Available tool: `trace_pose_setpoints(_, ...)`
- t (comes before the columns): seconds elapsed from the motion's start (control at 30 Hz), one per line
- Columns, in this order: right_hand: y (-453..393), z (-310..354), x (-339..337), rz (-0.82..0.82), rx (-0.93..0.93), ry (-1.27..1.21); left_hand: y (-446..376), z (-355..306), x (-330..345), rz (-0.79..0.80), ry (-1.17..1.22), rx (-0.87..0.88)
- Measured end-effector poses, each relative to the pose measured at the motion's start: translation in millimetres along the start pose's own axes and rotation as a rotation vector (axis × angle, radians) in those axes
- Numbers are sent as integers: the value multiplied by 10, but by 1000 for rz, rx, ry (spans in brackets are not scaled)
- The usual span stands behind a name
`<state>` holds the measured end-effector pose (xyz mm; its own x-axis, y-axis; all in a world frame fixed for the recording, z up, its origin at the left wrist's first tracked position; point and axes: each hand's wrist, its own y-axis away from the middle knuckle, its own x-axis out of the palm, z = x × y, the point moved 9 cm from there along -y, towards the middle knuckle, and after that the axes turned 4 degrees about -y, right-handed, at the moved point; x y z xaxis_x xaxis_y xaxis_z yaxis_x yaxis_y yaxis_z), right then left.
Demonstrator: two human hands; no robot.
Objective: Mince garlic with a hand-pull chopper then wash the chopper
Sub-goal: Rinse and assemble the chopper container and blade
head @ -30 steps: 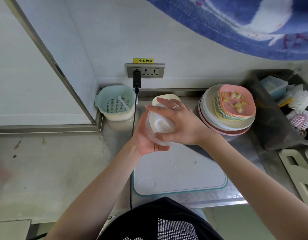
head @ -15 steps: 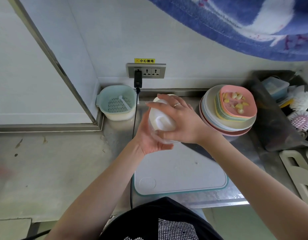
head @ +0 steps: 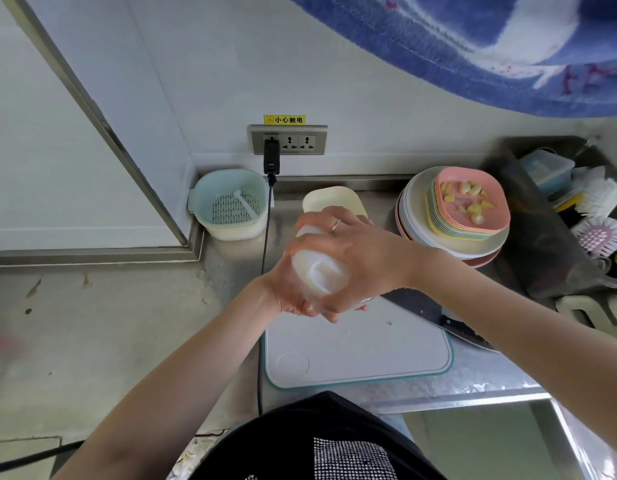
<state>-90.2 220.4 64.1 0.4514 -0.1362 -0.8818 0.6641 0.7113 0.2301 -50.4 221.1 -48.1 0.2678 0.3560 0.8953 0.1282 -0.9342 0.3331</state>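
Observation:
The white hand-pull chopper (head: 321,268) is held up in the air above the far end of the white cutting board (head: 359,348), tilted. My left hand (head: 289,292) grips its clear bowl from below and the left. My right hand (head: 362,258), with a ring on one finger, curls over its white lid from the right. Peeled garlic cloves (head: 468,199) lie on a pink plate (head: 494,216) atop a stack of plates at the right.
A knife (head: 435,320) lies at the board's right edge. Behind the chopper sits a cream container (head: 335,199); a light-blue strainer basket (head: 227,206) stands in the back corner. A black cord (head: 265,244) hangs from the wall socket. Brushes (head: 598,233) fill a dark bin at right.
Both hands have kept hold of the chopper and shifted it slightly toward me and down; the cream container behind it now shows more.

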Motion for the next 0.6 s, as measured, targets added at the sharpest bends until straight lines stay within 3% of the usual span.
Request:
trace_pose_setpoints(0.1, 46, 34, 10, -2, -44, -19, -14, 15, -153, -83, -251, -31)
trace_pose_setpoints(0.23, 70, 114, 43, 10, -109, 46, 68, 33, -183, -98, -358, -47)
trace_pose_setpoints(0.33, 51, 77, 47, 27, -118, 32, 41, -75, -260, -139, -187, 76)
trace_pose_setpoints(0.4, 34, -98, 39, 53, -1, -100, 14, -198, -154, -93, 3, 165)
trace_pose_setpoints(0.53, 24, -354, -53, -99, 198, -392, 144, -393, -171, -457, -3, 345)
trace_pose_setpoints(0.6, 2, -380, -42, -125, 211, -420, 158, -422, -217, -533, 6, 423)
